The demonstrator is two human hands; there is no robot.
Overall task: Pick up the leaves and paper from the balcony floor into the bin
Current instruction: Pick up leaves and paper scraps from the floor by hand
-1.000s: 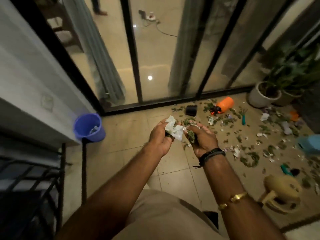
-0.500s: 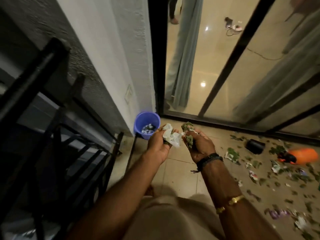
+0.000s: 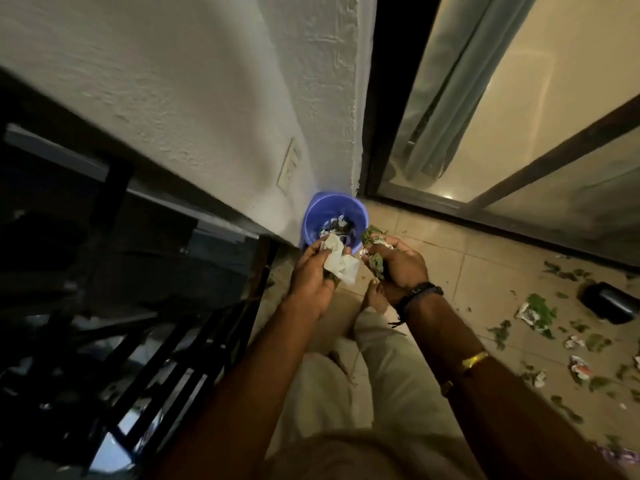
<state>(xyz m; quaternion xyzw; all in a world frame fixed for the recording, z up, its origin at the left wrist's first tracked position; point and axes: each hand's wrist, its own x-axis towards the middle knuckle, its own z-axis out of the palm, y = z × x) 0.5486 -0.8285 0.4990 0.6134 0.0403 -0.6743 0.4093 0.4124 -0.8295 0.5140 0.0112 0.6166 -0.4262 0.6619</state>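
Left hand (image 3: 311,273), clutching crumpled white paper (image 3: 341,264), and right hand (image 3: 403,265), clutching green leaves (image 3: 376,262), have come up to near rim of round blue plastic bin (image 3: 320,213) by white wall (image 3: 207,98).

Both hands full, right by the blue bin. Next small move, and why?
Probably carry both hands a little forward over the blue bin and open them. The left hand grips crumpled white paper, the right hand grips leaves, and both sit at the bin's near rim, not yet clearly over its mouth. More litter lies on the floor to the right.
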